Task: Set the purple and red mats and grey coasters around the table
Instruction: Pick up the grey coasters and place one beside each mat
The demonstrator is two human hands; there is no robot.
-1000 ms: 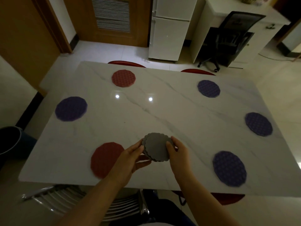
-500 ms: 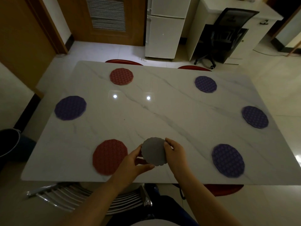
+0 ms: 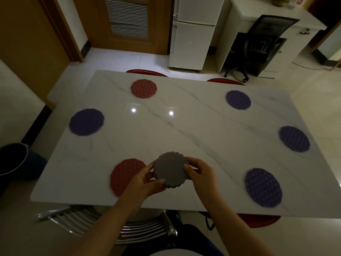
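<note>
- Head view, against the earlier frames: little has moved. The stack of grey coasters [image 3: 170, 169] stays between both hands at the near middle of the table [image 3: 166, 132]. The left thumb has come up to touch the stack's near edge, and all six mats lie where they lay.
- The left hand [image 3: 145, 182] grips the stack from its left side. Its thumb is curled onto the lower rim and its fingers are tucked behind and under, hidden by the coasters.
- The right hand [image 3: 200, 174] pinches the right rim, with the thumb on top and the fingers curled round the edge.
- I cannot tell whether the stack rests on the marble or hangs just above it.
- The near red mat [image 3: 125, 174] lies just left of the stack, and the left hand covers its right edge.
- The near purple mat [image 3: 263, 187] lies well apart to the right, close to the front edge.
- Round the rim lie the left purple mat [image 3: 86, 122], the far red mat [image 3: 144, 88], the far purple mat [image 3: 238, 99] and the right purple mat [image 3: 294, 138].
- Two light reflections [image 3: 133, 110] shine on the marble between the far mats.
- Red chairs [image 3: 146, 72] show beyond the far edge, and a metal chair back [image 3: 110, 224] sits under the near edge.
- Beyond the table stand a white fridge [image 3: 193, 30], a louvred wooden door [image 3: 127, 21] and a black office chair [image 3: 262, 43] at a white desk [image 3: 267, 13].
- A dark bin [image 3: 13, 159] stands on the floor to the left.
</note>
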